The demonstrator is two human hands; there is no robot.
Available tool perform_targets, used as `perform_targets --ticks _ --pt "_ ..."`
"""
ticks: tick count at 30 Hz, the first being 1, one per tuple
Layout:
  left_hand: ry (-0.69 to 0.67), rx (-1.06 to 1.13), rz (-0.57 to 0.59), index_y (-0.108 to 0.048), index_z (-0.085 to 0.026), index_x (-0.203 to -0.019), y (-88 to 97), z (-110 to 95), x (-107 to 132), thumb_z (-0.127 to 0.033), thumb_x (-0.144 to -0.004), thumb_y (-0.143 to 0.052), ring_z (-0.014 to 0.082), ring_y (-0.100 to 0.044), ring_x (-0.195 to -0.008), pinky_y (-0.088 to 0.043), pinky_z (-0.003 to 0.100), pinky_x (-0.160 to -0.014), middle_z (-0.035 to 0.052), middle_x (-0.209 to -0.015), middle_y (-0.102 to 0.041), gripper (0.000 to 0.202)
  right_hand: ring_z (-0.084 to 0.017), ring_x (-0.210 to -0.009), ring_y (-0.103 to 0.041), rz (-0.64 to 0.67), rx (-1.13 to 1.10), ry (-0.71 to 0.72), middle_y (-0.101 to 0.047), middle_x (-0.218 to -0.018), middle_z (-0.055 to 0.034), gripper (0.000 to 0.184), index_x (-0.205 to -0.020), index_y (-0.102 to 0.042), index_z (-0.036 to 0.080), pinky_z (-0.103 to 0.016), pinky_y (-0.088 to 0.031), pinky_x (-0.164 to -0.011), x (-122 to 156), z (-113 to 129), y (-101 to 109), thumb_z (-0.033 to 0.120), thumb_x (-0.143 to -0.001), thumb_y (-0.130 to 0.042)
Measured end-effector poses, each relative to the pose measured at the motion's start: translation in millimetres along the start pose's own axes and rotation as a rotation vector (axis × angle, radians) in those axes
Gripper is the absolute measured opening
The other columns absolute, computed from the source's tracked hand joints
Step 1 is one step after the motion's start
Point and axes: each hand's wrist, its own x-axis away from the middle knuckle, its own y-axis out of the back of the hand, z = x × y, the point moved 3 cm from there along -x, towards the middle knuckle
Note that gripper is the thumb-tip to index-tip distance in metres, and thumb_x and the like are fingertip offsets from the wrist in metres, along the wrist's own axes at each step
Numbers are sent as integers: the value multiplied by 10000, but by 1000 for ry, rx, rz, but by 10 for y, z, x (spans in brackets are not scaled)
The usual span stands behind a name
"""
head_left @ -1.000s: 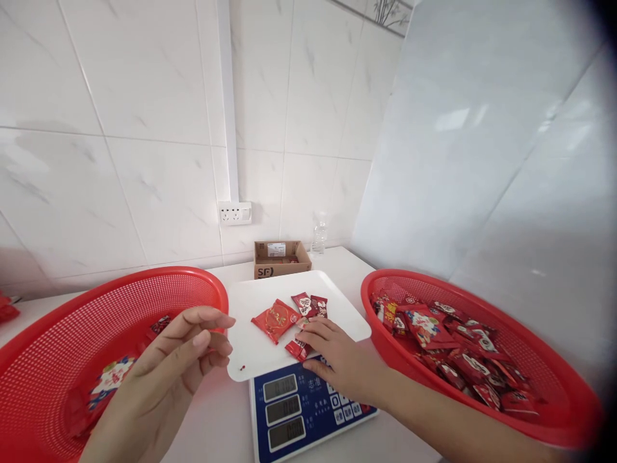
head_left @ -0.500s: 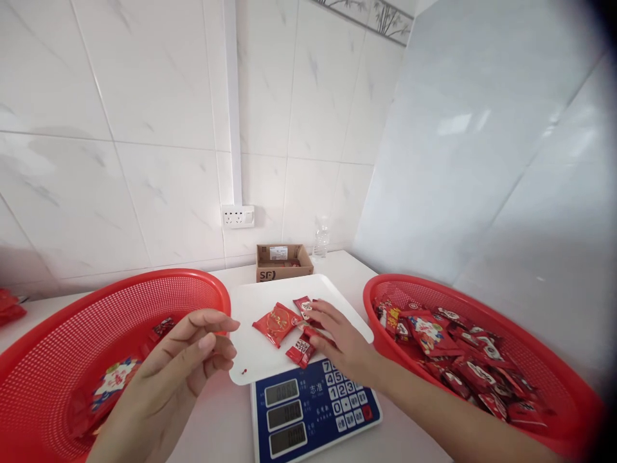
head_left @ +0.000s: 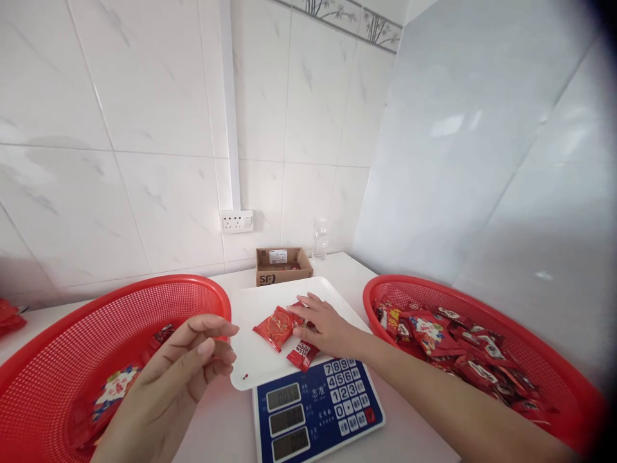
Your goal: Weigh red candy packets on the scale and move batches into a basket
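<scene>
My right hand [head_left: 324, 326] is over the white pan [head_left: 260, 366] of a digital scale, fingers apart on top of small red snack packets. A larger red packet with a gold print [head_left: 278, 326] lies left of its fingertips. Just under its thumb is a small red packet with white-backed dark lettering [head_left: 302, 353]. More packet edges show beneath the fingers, partly hidden. My left hand [head_left: 178, 376] hovers between the left basket and the pan, fingers loosely bent and apart, holding nothing. Below the pan, the blue scale panel [head_left: 318, 415] has lit displays and a keypad.
A red basket [head_left: 193, 283] at left holds a few packets; another red basket [head_left: 385, 281] at right holds many. Behind the pan are a cardboard box [head_left: 284, 273] and a clear plastic bottle [head_left: 320, 239]. Tiled walls with a socket [head_left: 236, 221] close off the back.
My right hand has shifted slightly left and away from me over the packets, uncovering more of the keypad. The top display's digits differ. My left hand has barely moved.
</scene>
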Motion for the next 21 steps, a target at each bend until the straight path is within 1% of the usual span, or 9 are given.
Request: perform_targets --ticks 2,4,6,9,13,18,21 --pt "-8 -7 25 -662 -271 -882 3 1 -2 -374 -695 -736 133 -575 -729 -528 187 -603 7 -911 -644 225 -327 -1419 -20 67 49 49 -202 -1544 -66 679 -1397 -398 316 -593 -38 -1100 18 69 -4 661 -814 -441" --pt "-8 -14 37 -662 -279 -885 6 2 -6 -374 -709 -723 134 -577 -739 -537 194 -629 5 -919 -646 209 -334 -1417 -3 103 73 109 -198 -1545 -39 698 -1395 -386 356 -612 9 -1089 28 129 -12 684 -784 -467" --pt "-6 -13 26 -666 -283 -879 7 2 -9 -373 -705 -726 138 -580 -744 -542 200 -642 3 -920 -650 205 -338 -1417 -3 122 82 156 -218 -1538 -23 690 -1384 -401 366 -620 23 -1085 31 166 -28 681 -775 -483" --pt "-2 -11 10 -671 -286 -871 1 0 -7 -370 -690 -738 138 -582 -736 -542 198 -635 -2 -912 -655 210 -322 -1420 -33 151 85 195 -294 -1511 -3 652 -1356 -446 366 -603 11 -1098 32 182 -56 646 -772 -523" --pt "11 1 6 -677 -289 -860 -16 -9 0 -374 -684 -743 131 -583 -728 -539 196 -634 -10 -903 -653 206 -319 -1414 -104 153 66 204 -410 -1453 -4 585 -1310 -509 354 -599 -19 -1102 51 181 -39 606 -782 -543" --pt "-6 -17 8 -684 -286 -860 -29 -20 -3 -366 -674 -749 135 -583 -724 -541 195 -617 -6 -892 -652 212 -315 -1400 -175 134 49 205 -468 -1412 -10 448 -1182 -612 331 -585 -77 -1103 94 202 32 565 -806 -545" --pt "-5 -15 0 -677 -281 -866 -15 -8 2 -378 -678 -745 137 -584 -729 -546 199 -624 -1 -907 -652 222 -307 -1395 -197 108 45 209 -458 -1417 -32 406 -1109 -639 298 -576 -102 -1104 118 196 46 551 -801 -560"
